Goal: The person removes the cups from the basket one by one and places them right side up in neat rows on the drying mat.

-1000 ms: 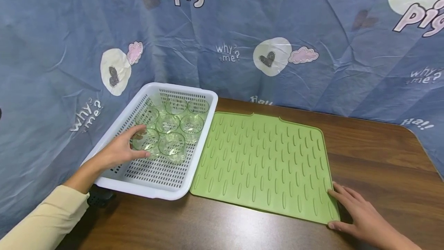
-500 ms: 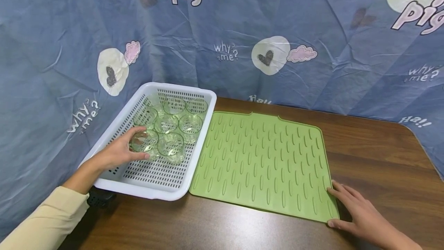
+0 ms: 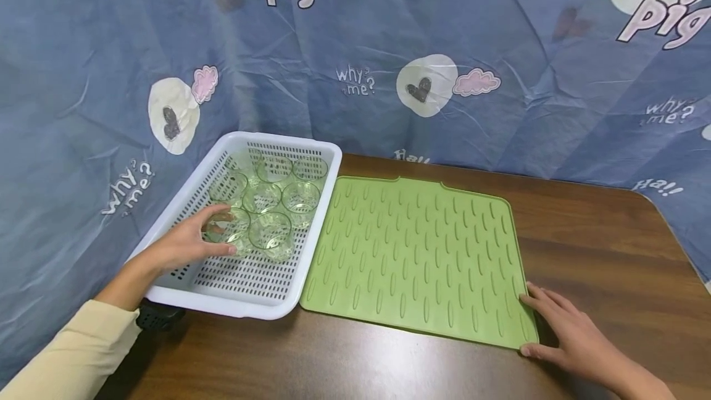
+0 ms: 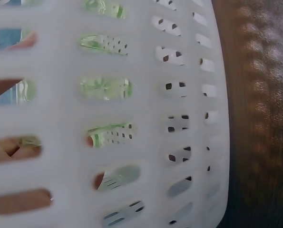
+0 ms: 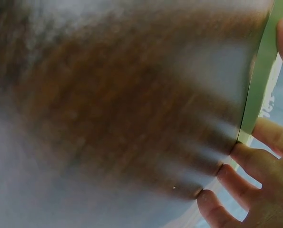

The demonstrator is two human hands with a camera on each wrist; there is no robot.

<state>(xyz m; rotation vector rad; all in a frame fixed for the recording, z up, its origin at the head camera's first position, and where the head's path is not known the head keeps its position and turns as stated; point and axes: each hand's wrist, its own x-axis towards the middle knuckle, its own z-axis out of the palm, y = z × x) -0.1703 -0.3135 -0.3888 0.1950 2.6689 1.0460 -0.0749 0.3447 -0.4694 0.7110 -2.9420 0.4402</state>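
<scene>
Left hand (image 3: 186,239): reaching inside a white perforated basket (image 3: 222,307), thumb and fingers curved round the nearest-left glass (image 3: 236,233), thumb on its near side, fingers on its far side; how firmly they press cannot be told. Glass in that grip: clear with a green tint, round-rimmed, mouth up, within the basket. Second glass (image 3: 270,233): just right of the grip, same pattern. Six further glasses: beyond the grip in two rows of three, the farthest-left one faint against the basket wall; eight in all. Basket: rectangular, pale, slotted floor and sides, its near rim passing in front of and to the right of the left hand; the left wrist view looks through its slots at parts of fingers and green glass. Cream sleeve (image 3: 78,344): behind the left hand, with a black device (image 3: 158,316) beneath the wrist. Green mat (image 3: 416,252): flat, raised oval ridges, between the two hands, right of the basket. Right hand (image 3: 577,338): fingers spread, fingertips along the mat's right edge, thumb at its near corner. Brown wood-grain table (image 3: 583,239): beneath all these. Blue printed cloth (image 3: 311,79): beyond both hands, lettered "pig" and "why me?".
</scene>
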